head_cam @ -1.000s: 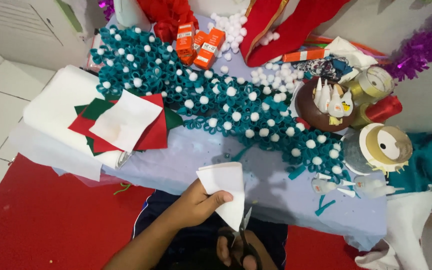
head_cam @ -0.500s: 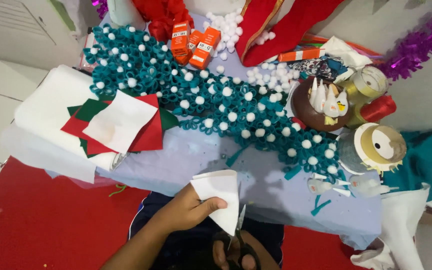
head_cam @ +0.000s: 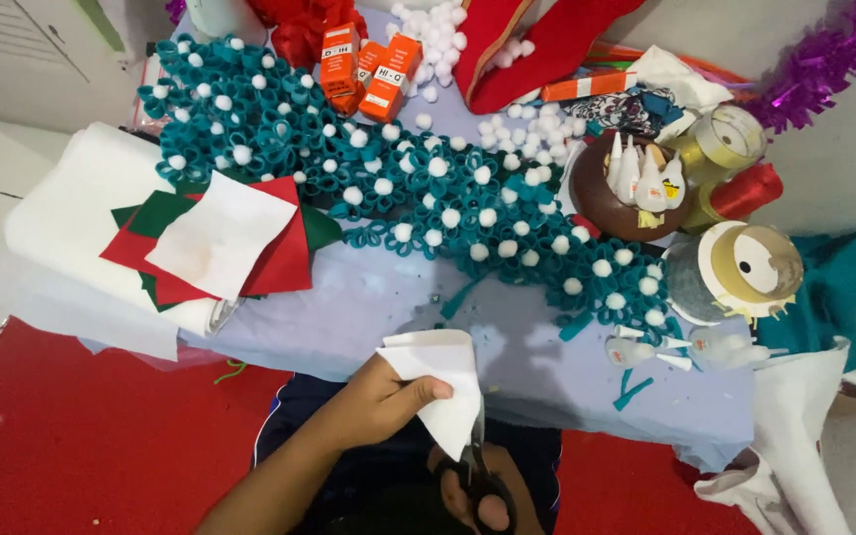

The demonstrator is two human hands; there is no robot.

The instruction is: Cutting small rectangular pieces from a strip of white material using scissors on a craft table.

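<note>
The long string of loops with little balls [head_cam: 428,198] lies across the middle of the table [head_cam: 369,307]. Left of the string sits a stack of cloth squares [head_cam: 215,243]. Behind the string stand three small boxes [head_cam: 364,69]. Right of the string is a bowl [head_cam: 616,193], with tape rolls [head_cam: 745,267] beside it. In front of the string, at the table's near edge, the left hand [head_cam: 378,401] holds a sheet [head_cam: 443,381], and scissors [head_cam: 476,466] in the right hand [head_cam: 482,495] are under it.

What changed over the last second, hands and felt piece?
Little: the left hand still pinches the white felt piece, the right hand keeps the scissors at its lower edge. Both sit slightly lower in view. The teal flower garland and felt stack stayed put.
</note>
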